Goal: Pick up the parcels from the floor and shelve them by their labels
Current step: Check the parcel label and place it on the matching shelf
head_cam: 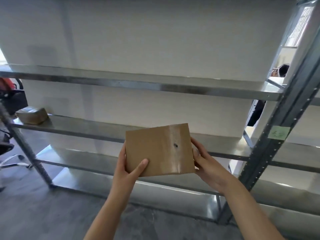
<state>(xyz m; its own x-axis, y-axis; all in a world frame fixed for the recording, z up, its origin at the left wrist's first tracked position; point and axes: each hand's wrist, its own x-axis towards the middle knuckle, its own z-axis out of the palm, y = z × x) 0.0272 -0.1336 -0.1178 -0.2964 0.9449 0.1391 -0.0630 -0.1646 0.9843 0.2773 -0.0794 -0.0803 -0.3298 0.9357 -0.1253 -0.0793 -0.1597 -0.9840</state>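
I hold a flat brown cardboard parcel (158,150) in front of the metal shelving unit (138,85), level with its middle shelf (83,126). Clear tape runs down the parcel's face, and there is a small dark hole in it. My left hand (129,168) grips the lower left corner with the thumb on the front. The parcel's right edge is held by my right hand (205,161). No label shows on the side facing me. A second brown parcel (32,115) lies at the left end of the middle shelf.
A green sticky note (278,135) is stuck on the right upright post (284,115). An office chair base (12,160) and dark bags (12,99) sit at the left. A person's head (281,71) shows behind the shelving at the right. The floor is grey.
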